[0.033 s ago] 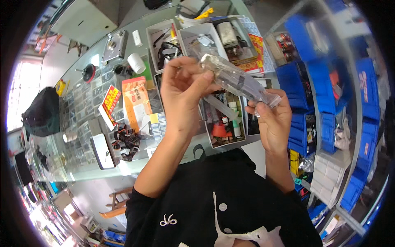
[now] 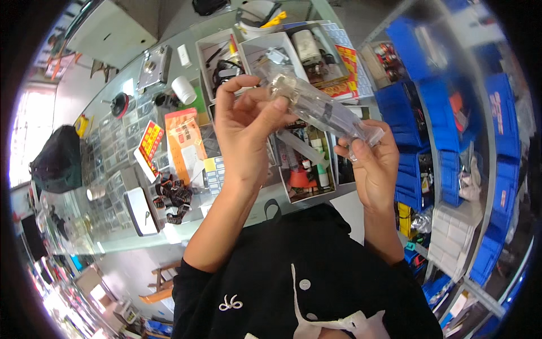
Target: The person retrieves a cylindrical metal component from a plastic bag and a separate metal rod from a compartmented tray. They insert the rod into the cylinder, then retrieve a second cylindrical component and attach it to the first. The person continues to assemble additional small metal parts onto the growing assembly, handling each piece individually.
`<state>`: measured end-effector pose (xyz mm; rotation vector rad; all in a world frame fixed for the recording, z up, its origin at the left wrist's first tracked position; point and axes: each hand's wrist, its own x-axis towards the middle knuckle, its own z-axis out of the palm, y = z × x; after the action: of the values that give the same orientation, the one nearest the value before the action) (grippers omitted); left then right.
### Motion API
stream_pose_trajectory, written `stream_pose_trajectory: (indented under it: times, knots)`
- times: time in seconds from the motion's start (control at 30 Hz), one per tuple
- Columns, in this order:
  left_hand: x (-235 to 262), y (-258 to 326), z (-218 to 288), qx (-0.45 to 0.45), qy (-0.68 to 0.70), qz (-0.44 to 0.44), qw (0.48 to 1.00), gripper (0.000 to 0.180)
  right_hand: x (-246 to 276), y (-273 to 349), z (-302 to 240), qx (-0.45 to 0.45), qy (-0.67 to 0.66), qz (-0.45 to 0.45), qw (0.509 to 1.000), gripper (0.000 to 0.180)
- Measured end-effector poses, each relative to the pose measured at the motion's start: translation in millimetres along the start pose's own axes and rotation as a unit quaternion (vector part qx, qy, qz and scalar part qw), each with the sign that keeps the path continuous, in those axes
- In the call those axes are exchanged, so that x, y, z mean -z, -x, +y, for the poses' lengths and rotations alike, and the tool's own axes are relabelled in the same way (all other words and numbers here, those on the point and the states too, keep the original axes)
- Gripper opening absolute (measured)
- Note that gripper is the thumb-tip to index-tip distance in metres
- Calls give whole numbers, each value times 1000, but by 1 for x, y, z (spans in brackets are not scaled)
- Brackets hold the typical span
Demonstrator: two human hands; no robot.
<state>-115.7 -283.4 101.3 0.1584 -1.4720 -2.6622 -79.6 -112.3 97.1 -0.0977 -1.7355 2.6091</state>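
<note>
We have a long clear plastic packet (image 2: 324, 110) held up mid-frame, slightly right of centre, above the glass counter (image 2: 113, 237). It runs diagonally from upper centre down toward the right. Something small and metallic shows inside near the upper end; we can't tell what it is.

Handling, as we judge it: light, thin-walled, probably flexes if squeezed mid-span. The clear film looks slick, so a pinch at the ends beats a grip on the flat faces. The contents may slide inside if it tips further. Best holds are the two ends, which is where we are now.

Left hand (image 2: 245, 133): raised at frame centre, palm toward the camera, fingers curled. Thumb and fingertips are closed in a pinch on the packet's upper end. The forearm rises from the lower middle of the frame, wrist bent back a little.

Right hand (image 2: 370, 164): right of centre, lower than the left. Thumb and forefinger are closed on the packet's lower right end, the other fingers loosely folded beneath. The forearm comes up from the lower right.

The packet touches nothing but the two hands and hangs clear of the counter. Behind it sit open white trays (image 2: 254, 51) of small parts in the upper centre. Blue bins (image 2: 418, 107) stack along the right edge, and a black bag (image 2: 56, 158) sits at far left.
</note>
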Motion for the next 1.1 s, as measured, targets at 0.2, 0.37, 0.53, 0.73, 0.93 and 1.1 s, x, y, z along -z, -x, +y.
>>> stream_pose_trajectory:
  times: [0.2, 0.37, 0.53, 0.73, 0.93, 1.1]
  knots:
    - [-4, -4, 6, -44, -5, -60, 997, 12, 7, 16, -12, 1, -109, 15, 994, 24]
    - [-12, -2, 11, -28, 29, -128, 991, 13, 12, 30, -26, 82, -88, 50, 992, 27]
    - [-22, 2, 12, 12, 70, -197, 978, 21, 16, 47, -34, 104, -120, 92, 983, 30]
    - [-60, 10, 2, 29, 55, -275, 959, 41, 38, 68, -42, 153, -88, 168, 970, 29]
    - [-111, 26, -23, 50, 7, -273, 961, 37, 99, 80, -59, 220, -121, 135, 959, 26]
    - [-181, 40, -68, 9, -106, -268, 957, 31, 174, 84, -90, 142, -157, 109, 971, 31]
